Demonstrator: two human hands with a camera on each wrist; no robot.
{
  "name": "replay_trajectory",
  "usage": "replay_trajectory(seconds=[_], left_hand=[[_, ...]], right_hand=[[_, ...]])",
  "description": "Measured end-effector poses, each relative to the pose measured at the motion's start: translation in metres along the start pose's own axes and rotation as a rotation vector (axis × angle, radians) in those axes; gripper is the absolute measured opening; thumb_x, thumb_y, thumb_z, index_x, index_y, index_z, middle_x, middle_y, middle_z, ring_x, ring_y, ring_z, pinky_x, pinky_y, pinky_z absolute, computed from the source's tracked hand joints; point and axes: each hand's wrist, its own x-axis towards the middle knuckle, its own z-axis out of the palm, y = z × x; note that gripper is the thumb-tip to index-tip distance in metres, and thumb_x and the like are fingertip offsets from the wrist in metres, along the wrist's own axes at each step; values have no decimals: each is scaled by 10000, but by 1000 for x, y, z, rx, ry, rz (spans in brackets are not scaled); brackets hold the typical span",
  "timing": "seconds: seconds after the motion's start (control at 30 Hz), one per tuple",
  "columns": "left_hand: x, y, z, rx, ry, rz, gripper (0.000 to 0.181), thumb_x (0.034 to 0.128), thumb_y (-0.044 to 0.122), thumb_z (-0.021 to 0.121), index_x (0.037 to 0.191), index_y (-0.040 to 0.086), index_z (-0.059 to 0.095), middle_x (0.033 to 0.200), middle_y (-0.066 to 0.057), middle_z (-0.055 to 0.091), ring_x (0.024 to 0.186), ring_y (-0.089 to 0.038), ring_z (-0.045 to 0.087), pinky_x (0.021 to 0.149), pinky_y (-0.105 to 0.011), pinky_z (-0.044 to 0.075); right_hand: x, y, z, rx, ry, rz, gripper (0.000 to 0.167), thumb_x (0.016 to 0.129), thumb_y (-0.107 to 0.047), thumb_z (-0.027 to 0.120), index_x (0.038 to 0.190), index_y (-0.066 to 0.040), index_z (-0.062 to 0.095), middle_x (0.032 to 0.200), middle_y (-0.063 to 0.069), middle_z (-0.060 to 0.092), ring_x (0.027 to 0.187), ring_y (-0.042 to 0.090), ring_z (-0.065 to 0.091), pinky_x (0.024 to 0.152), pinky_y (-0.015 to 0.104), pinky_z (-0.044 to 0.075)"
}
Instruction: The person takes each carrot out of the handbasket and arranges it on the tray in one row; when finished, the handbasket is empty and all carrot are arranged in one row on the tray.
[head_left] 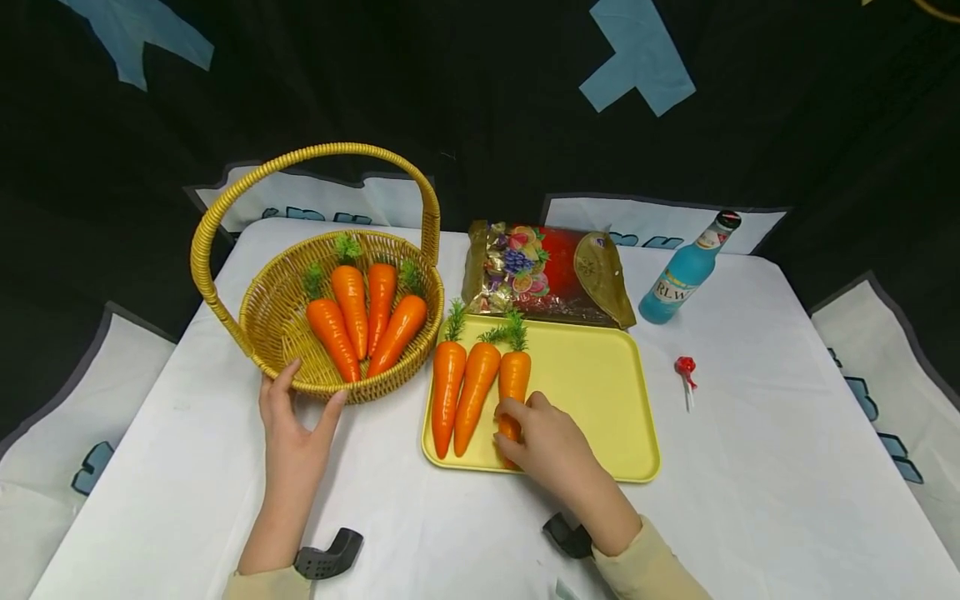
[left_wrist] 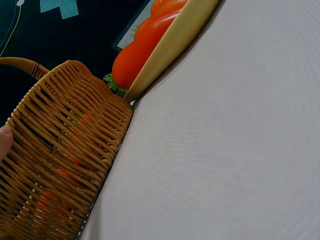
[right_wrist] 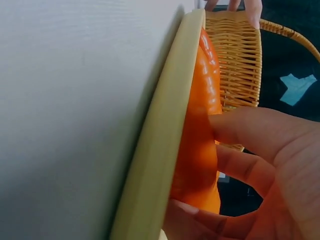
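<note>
Nearest you, your left hand (head_left: 292, 437) is spread, thumb and fingers touching the front rim of the basket (head_left: 264, 304). Your right hand (head_left: 553, 442) pinches the low end of one carrot (head_left: 514, 375) at the yellow tray (head_left: 592, 400); you can't tell if it is lifted. Two more carrots (head_left: 448, 383) lie beside it on the tray. Four carrots (head_left: 348, 300) are already in the basket, so three are left outside. The carrots are long, pointy and shiny, with fuzzy green tops. The tray looks flat and smooth, with round corners. The basket is round, bumpy and woven, with a big hoop handle. Farther off are a small red lollipop (head_left: 686, 367), a crinkly, shiny bag (head_left: 551, 271) and a smooth blue bottle (head_left: 678, 279).
</note>
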Motion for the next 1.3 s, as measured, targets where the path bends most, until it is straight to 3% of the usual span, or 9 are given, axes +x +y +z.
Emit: replay_trajectory(seconds=[0.4,0.73,1.1,1.3], left_hand=[[-1,2,1,0,-5,-2,734,872,116,726,1465,120,293,1578,-106,47,1408,-284,184,1125,-486,206],[0,0,1,1,-5,-2,736,873,128,726,1467,132,293,1573,-108,60,1397,-307,211,1116,-509,222],[-1,2,0,0,-5,-7,739,872,123,726,1471,131,293,1572,-101,69,1398,-290,211,1119,-490,223],[-1,1,1,-2,-7,-9,739,873,119,725,1470,125,291,1569,-108,69,1396,-293,211,1117,-500,223]], right_hand=[[2,-1,-1,-23,-30,-14,319,874,-368,704,1148,-206,675,810,17,493,532,134,398,454,262,328],[0,1,-6,-21,-56,21,494,853,-417,717,1310,-262,611,855,32,518,535,145,401,467,269,325],[1,1,-16,-4,-11,66,505,832,-418,743,1289,-239,627,811,13,523,537,154,421,471,276,349],[4,0,-22,10,48,30,443,854,-376,732,1251,-198,650,863,14,572,549,136,433,492,268,377]])
